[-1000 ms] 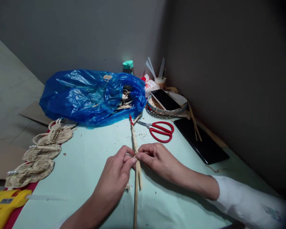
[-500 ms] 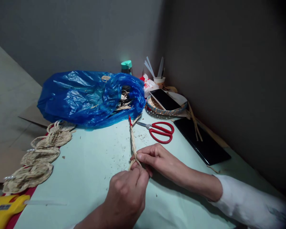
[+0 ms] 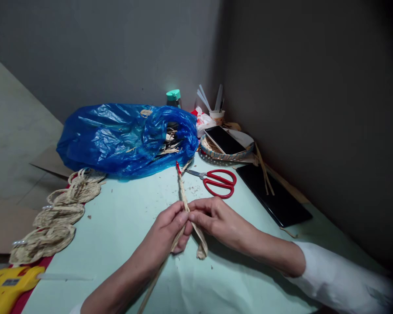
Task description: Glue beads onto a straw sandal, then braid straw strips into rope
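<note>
A pale straw braid (image 3: 182, 189) runs from a red-tied far end down to my hands. My left hand (image 3: 170, 226) pinches the braid and its strands from the left, with one long strand trailing under it toward the near edge. From the right, my right hand (image 3: 216, 218) pinches at the same spot, thumb and forefinger closed. A loose strand (image 3: 201, 246) hangs curled below the fingertips. Beyond my right hand lie red-handled scissors (image 3: 220, 183), their blades pointing at the braid's tied end.
A blue plastic bag (image 3: 118, 139) of straw lies behind. Coiled straw braids (image 3: 62, 216) and a yellow glue gun (image 3: 9, 283) line the left edge. At right are a woven basket (image 3: 212, 152) holding a phone (image 3: 225, 139), and a black tablet (image 3: 278, 196).
My left hand has turned and shifted from below the braid to its left side. A curled strand end now hangs below my fingers. The view has shifted slightly.
</note>
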Demonstrator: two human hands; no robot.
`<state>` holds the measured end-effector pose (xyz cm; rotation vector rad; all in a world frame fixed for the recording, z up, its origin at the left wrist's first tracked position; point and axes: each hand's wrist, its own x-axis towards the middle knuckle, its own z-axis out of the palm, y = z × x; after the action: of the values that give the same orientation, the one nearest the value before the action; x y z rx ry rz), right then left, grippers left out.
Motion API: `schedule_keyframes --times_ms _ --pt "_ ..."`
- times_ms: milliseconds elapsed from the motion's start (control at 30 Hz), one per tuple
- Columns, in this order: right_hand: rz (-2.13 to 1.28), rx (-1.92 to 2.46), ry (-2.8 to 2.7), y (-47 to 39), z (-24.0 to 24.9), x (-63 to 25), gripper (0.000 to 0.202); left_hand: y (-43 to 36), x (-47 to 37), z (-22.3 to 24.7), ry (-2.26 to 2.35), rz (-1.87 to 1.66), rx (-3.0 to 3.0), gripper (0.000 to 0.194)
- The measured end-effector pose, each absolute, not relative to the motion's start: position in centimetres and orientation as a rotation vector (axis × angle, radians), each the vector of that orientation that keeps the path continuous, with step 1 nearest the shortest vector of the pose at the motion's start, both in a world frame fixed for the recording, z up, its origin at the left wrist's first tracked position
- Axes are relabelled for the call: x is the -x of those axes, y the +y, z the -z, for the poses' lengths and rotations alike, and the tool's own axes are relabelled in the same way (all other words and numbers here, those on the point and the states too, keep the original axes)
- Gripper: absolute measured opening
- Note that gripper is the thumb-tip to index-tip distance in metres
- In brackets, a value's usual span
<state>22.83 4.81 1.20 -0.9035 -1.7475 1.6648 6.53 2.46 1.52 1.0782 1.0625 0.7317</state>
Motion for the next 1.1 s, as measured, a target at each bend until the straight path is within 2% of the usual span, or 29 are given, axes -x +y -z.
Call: schedule_keyframes --times_ms 200,367,467,600,767,867,933,1033,1100 --pt "-1.412 0.998 -2.100 4.7 -2.2 -23.8 0.021 2.2 -6.5 -1.2 1.101 -0.708 -1.059 0.022" --pt "-0.915 1.252 -2.362 4.0 -3.3 -23.8 0.024 1.9 -6.4 -1.0 1.299 -0.723 -1.185 0.032" --pt "-0.776 1.299 -2.394 3.8 -3.1 -23.6 0.024 1.7 -6.6 -0.9 1.379 -0.734 -1.231 0.038" --pt "-0.686 1.272 -2.390 3.3 -2.6 -23.5 0.021 1.4 -6.8 -0.8 1.379 -0.764 -1.155 0.035" --pt "-0.511 1.034 -2.521 2.2 -2.5 -23.3 0.012 1.0 -6.8 -1.0 1.277 -0.822 -1.010 0.025" --pt "-0.429 0.851 -2.676 2.0 -2.4 -23.3 0.015 0.8 -6.7 -1.2 1.193 -0.857 -0.898 0.030" --pt "-0.439 0.758 -2.735 2.1 -2.4 -23.3 0.021 0.6 -6.6 -1.2 1.183 -0.850 -0.882 0.034" --pt "-0.578 0.736 -2.640 2.4 -2.6 -23.4 0.015 0.6 -6.3 -1.1 1.193 -0.843 -0.948 0.029" --pt "-0.661 0.833 -2.440 2.8 -2.9 -23.5 0.023 0.7 -6.2 -1.1 1.177 -0.858 -0.974 0.025"
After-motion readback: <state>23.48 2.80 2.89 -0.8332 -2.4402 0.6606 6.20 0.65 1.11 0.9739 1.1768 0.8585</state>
